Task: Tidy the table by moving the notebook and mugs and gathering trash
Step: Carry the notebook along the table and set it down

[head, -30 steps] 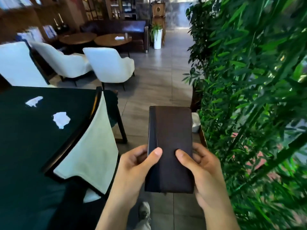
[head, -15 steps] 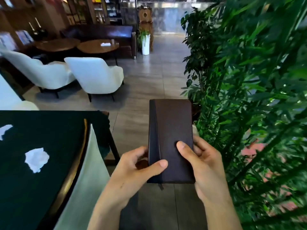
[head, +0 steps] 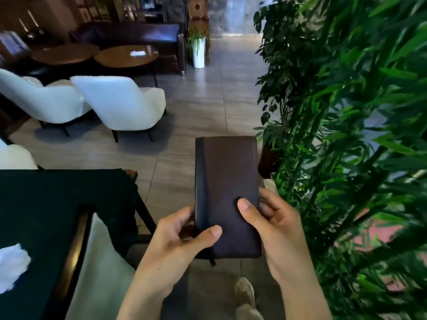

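Observation:
A closed dark brown notebook [head: 227, 181] is held flat in front of me, above the tiled floor. My left hand [head: 178, 241] grips its near left corner, thumb on the cover and fingers underneath. My right hand [head: 275, 220] holds the near right edge, thumb pressed on the cover. A thin ribbon hangs from the notebook's near edge. The dark green table [head: 46, 204] lies at the lower left, with a crumpled white paper scrap [head: 12, 266] on it. No mugs are in view.
A chair with a pale cushion [head: 99, 266] stands against the table's right side. Dense green plants [head: 346, 135] fill the right. Two white armchairs [head: 120, 102] and round wooden tables [head: 124, 56] stand across the tiled floor. My shoe [head: 245, 294] shows below.
The view has swung right and away from the table, so only one paper scrap remains in sight. The notebook stays in both hands; my left thumb has slid lower on the cover.

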Demonstrator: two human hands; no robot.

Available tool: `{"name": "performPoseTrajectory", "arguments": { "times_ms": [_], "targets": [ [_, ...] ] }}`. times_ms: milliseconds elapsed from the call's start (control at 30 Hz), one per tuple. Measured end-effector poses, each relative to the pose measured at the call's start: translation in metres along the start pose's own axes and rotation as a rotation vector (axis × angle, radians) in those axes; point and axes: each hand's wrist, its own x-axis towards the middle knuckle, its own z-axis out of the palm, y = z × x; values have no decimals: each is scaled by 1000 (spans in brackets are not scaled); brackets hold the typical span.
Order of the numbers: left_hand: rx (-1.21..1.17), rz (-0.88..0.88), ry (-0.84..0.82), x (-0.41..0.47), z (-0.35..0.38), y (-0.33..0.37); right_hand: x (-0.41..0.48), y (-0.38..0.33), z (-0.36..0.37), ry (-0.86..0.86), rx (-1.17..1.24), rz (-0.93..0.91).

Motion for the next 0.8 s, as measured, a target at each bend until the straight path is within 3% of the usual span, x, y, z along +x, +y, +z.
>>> {"name": "performPoseTrajectory", "arguments": {
  "times_ms": [433,800],
  "targets": [
    [-27,136,205,177,42,27,201,-34,-46,-227,6,50],
    [5,130,410,220,0,29,293,-6,-2,-434,-15,151]
  ]
}}
